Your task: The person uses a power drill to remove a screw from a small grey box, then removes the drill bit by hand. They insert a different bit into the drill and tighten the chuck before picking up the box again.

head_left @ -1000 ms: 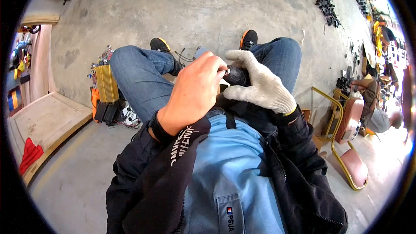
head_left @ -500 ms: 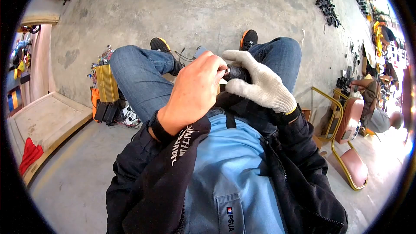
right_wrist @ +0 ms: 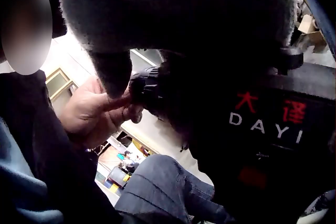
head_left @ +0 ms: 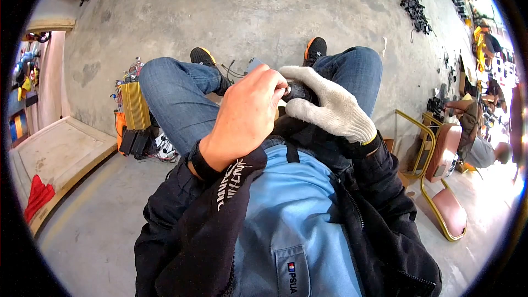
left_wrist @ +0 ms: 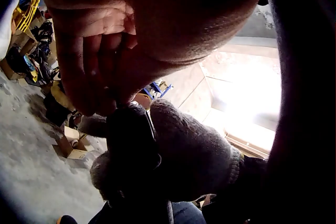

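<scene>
A black power tool with "DAYI" lettering (right_wrist: 265,124) is held between the hands over the lap. The bare left hand (head_left: 247,113) pinches something small at the front end of the tool (head_left: 298,94); the fingertips hide most of it. In the left wrist view, its curled fingers (left_wrist: 105,71) meet the tool's tip. The right hand (head_left: 335,104), in a white knit glove, lies around the tool's body, fingers on the far side and thumb on the near side. The right wrist view shows the glove (right_wrist: 178,11) dark over the tool's front.
A gold metal box (head_left: 136,105) and wires lie beside the left knee. Dark small parts (head_left: 416,14) are heaped on the floor at upper right. A gold-framed chair (head_left: 432,187) stands at right, a person beyond it. A red cloth (head_left: 38,197) rests on a wooden panel (head_left: 66,146).
The gloved right hand's fingers have slid left over the tool, nearer the left hand, and its thumb has drawn closer in. The left hand has stayed nearly still.
</scene>
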Motion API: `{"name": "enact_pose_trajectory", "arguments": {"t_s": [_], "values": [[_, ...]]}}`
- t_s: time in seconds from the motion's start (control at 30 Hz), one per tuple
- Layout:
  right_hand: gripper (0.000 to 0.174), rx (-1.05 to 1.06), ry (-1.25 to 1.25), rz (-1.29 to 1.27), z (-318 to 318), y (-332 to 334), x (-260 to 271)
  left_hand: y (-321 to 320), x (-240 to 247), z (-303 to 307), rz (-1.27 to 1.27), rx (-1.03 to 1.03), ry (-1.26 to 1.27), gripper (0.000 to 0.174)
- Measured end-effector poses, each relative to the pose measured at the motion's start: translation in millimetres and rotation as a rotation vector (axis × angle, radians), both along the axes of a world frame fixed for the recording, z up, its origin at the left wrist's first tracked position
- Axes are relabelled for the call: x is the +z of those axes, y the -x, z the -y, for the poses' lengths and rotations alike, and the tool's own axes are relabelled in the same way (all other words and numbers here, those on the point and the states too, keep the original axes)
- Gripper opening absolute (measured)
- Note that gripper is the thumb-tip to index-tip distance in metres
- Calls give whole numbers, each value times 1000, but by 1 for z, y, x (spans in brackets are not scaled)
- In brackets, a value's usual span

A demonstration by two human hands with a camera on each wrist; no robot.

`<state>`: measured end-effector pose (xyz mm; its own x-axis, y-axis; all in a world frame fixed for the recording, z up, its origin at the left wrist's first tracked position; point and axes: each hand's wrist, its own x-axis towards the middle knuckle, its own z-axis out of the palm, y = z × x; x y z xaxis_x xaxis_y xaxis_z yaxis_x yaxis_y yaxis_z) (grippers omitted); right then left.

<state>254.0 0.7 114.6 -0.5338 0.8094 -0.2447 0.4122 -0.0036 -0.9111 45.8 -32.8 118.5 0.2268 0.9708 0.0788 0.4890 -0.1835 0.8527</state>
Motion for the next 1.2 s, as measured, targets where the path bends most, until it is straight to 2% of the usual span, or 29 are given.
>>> {"name": "enact_pose_trajectory", "arguments": {"t_s": [0.17, 0.23, 0.33, 0.47, 0.53, 0.57, 0.6, 0.67, 0.7, 0.83, 0.97, 1.03, 1.13, 1.2], "values": [[55, 56, 92, -3, -4, -6, 4, 0, 0, 0, -5, -4, 1, 9], [56, 61, 164, 150, -7, -1, 16, -1, 0, 0, 31, -9, 22, 9], [59, 6, 44, 210, -1, 2, 5, 0, 0, 0, 10, -4, 5, 9], [53, -1, -1, 51, 0, 0, 4, 0, 0, 0, 0, -1, 5, 9], [44, 47, 77, -103, -3, -2, 6, -1, -1, 0, 5, -1, -18, 9], [37, 74, 101, -57, -4, -7, 11, -1, -1, 0, 4, 0, -17, 9], [37, 74, 101, -58, -8, -6, 18, -2, 0, 0, 19, -6, -13, 9], [36, 108, 357, 38, -18, -5, 29, -3, 2, 1, 32, -10, -8, 9], [35, 167, 278, -28, -20, -11, 13, -4, 2, 2, 38, -6, 15, 9], [37, 255, 345, 2, -32, -11, 6, -2, 1, 4, 48, -1, 27, 9], [37, 212, 358, -16, -29, -7, 0, 1, 0, 4, 25, 9, 27, 9], [36, 205, 282, -162, -27, -3, 0, 1, 0, 4, 46, 31, 32, 9], [35, 294, 330, -31, -35, -4, 5, 1, 1, 4, 17, 19, 7, 10], [36, 275, 346, -10, -35, -3, 3, 0, 0, 3, 10, 26, 5, 10]]}}
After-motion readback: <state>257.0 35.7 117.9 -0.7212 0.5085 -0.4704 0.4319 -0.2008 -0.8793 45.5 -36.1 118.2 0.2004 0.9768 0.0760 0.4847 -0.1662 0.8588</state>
